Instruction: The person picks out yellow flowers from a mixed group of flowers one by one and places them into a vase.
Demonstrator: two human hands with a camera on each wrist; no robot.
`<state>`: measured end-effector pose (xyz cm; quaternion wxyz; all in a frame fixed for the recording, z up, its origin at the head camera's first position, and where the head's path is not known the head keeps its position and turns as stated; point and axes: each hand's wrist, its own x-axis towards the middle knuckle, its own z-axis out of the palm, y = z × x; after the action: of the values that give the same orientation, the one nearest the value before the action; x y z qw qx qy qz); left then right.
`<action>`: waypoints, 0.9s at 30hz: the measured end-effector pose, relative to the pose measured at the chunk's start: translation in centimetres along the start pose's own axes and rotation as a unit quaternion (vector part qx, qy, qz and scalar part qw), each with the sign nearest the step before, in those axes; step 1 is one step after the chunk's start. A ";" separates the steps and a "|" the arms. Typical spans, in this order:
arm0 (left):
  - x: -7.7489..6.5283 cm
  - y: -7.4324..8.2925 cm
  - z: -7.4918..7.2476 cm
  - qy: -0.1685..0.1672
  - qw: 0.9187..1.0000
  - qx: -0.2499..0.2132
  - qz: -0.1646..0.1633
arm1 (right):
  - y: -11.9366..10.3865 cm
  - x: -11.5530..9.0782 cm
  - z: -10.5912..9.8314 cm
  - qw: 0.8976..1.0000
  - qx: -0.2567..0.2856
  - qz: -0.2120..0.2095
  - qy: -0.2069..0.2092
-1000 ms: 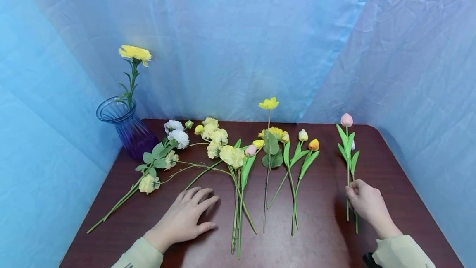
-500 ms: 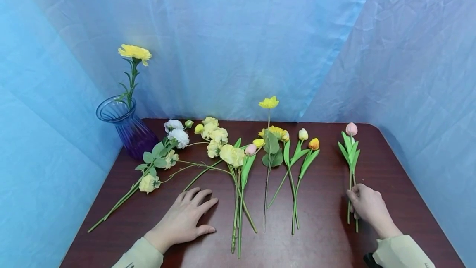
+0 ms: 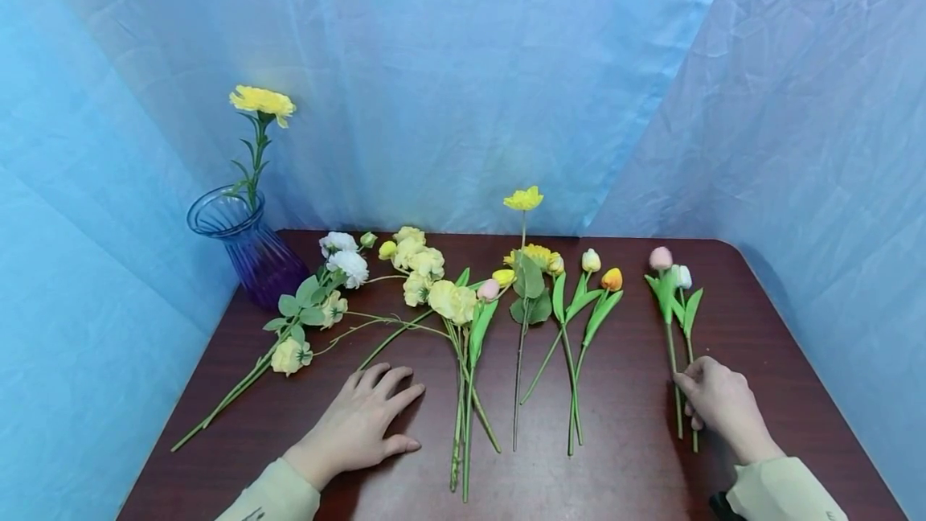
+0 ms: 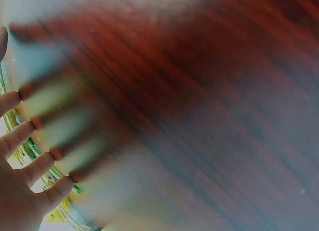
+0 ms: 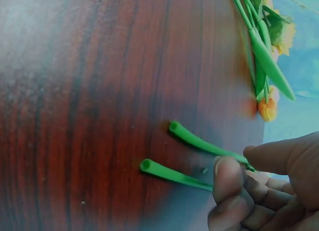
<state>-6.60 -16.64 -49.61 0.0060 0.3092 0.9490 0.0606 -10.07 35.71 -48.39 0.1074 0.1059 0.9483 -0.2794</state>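
Observation:
At the table's right side, my right hand (image 3: 716, 396) pinches the stem of a pink tulip (image 3: 660, 258) between thumb and curled finger. Beside it, the stem of a white tulip (image 3: 682, 276) runs under the same fingers; whether they grip it too, I cannot tell. The right wrist view shows the two cut ends, the pink tulip's stem (image 5: 192, 138) and the white tulip's stem (image 5: 169, 173), sticking out past the fingers. My left hand (image 3: 365, 420) lies palm down over the table with fingers spread, left of a bunch of pale yellow flowers (image 3: 452, 304), holding nothing.
A blue-purple glass vase (image 3: 268, 264) holding one yellow carnation (image 3: 262, 103) stands at the back left. White flowers (image 3: 347, 270) lie before it. An orange tulip (image 3: 611, 280) lies right of centre near a tall-stemmed yellow flower (image 3: 523, 199). Blue cloth (image 3: 434, 87) hangs behind the table (image 3: 615, 473).
The pink tulip's head has come down and swung left, apart from the white tulip, which shows again beside it. My right hand stays nearly in place; the left has not moved.

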 end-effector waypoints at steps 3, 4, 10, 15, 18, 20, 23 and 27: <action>0.6 0.3 -0.3 0.015 1.000 0.000 -0.009 | -0.3 0.2 -0.3 0.999 -0.031 -0.011 0.017; 1.0 0.4 -0.4 0.021 1.000 -0.004 -0.014 | -0.5 0.2 -0.4 0.998 -0.044 -0.022 0.026; 3.6 1.3 -1.2 0.038 0.997 -0.031 -0.058 | -2.3 0.2 0.9 0.979 -0.089 -0.155 0.100; 5.9 1.9 -1.4 0.033 0.993 -0.047 -0.107 | -3.5 0.1 2.6 0.949 -0.119 -0.263 0.124; 7.2 2.2 -1.5 0.036 0.988 -0.059 -0.135 | -3.7 0.1 3.6 0.938 -0.132 -0.298 0.116; 7.9 2.3 -1.5 0.039 0.985 -0.069 -0.153 | -3.7 0.1 4.1 0.936 -0.138 -0.308 0.100; 8.8 2.6 -1.4 0.036 0.979 -0.085 -0.179 | -3.5 0.1 4.7 0.937 -0.149 -0.308 0.067; 9.8 2.9 -1.3 0.025 0.971 -0.107 -0.214 | -3.2 0.1 5.2 0.936 -0.172 -0.305 0.031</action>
<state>-12.88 -8.70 -47.72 0.0279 0.0949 0.9810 0.1671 -10.24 30.20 -51.04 0.0042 -0.1996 0.9714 -0.1283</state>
